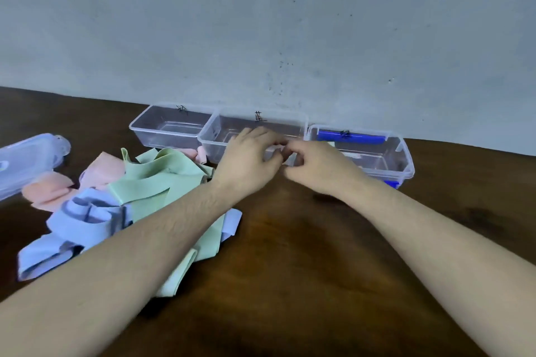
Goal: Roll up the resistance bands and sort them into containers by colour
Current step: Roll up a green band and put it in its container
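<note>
Three clear plastic containers stand in a row against the wall: left container (139, 128), middle container (206, 140), right container (407, 166) with blue latches. All three look empty. A loose pile of bands lies at left: pink bands (48, 191), green bands (162, 180), pale blue bands (82, 223). My left hand (249, 158) and my right hand (316, 166) meet in front of the middle container, fingers curled. Together they pinch a small pale pink band (280, 148), mostly hidden by the fingers.
A clear container lid (26, 159) lies at the far left of the dark wooden table (304, 240). A grey wall rises directly behind the containers. My left forearm crosses over the green and blue bands.
</note>
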{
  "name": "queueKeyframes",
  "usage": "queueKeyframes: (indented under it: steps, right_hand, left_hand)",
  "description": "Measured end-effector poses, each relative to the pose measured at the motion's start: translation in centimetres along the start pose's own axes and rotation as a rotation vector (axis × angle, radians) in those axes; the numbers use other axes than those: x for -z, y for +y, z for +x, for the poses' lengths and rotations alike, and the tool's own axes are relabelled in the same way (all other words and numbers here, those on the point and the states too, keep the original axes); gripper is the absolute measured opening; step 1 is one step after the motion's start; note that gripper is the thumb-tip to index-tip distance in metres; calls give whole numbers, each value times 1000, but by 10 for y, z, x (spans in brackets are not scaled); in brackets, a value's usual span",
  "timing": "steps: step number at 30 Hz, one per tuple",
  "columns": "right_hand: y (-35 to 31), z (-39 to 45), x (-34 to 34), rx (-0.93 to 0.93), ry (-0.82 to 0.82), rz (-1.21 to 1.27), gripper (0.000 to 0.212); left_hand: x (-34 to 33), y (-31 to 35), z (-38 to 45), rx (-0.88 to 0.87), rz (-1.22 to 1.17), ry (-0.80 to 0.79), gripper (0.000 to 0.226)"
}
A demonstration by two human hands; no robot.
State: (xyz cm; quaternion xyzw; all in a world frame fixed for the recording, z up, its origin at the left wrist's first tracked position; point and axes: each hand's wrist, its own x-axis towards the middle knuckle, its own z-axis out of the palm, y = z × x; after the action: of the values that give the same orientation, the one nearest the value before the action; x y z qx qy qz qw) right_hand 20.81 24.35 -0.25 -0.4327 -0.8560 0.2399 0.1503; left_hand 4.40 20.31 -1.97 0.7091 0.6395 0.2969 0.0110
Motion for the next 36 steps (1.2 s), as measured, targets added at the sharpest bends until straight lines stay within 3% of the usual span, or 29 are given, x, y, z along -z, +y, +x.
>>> queueKeyframes:
  steps: [7, 11, 15, 21, 25, 28, 32, 36]
  right_hand:
    - [-29, -9, -63, 162, -190, 78, 14]
    - [-46, -8, -88, 155, -257, 97, 18]
    - [-58, -2, -105, 102, -287, 64, 35]
    - [-67, 15, -128, -177, -161, 22, 56]
    - [-73, 15, -135, -318, -152, 105, 44]
    - [-79, 6, -136, -334, -74, 203, 33]
    - [-81, -8, -139, -324, 102, 326, 17]
    - [-87, -28, -130, -340, 226, 444, 15]
  left_hand:
    - [24, -34, -96, 219, 128, -90, 39]
    - [43, -49, -129, 285, 217, -146, 59]
    - [62, -70, -143, 293, 263, -277, 71]
    - [71, -89, -153, 327, 105, -298, 57]
    - [68, -97, -148, 352, -70, -385, 55]
    - [59, -98, -144, 304, -23, -417, 52]
    - [56, -95, -139, 240, -18, -378, 46]
    - [56, -87, -135, 147, -195, -295, 33]
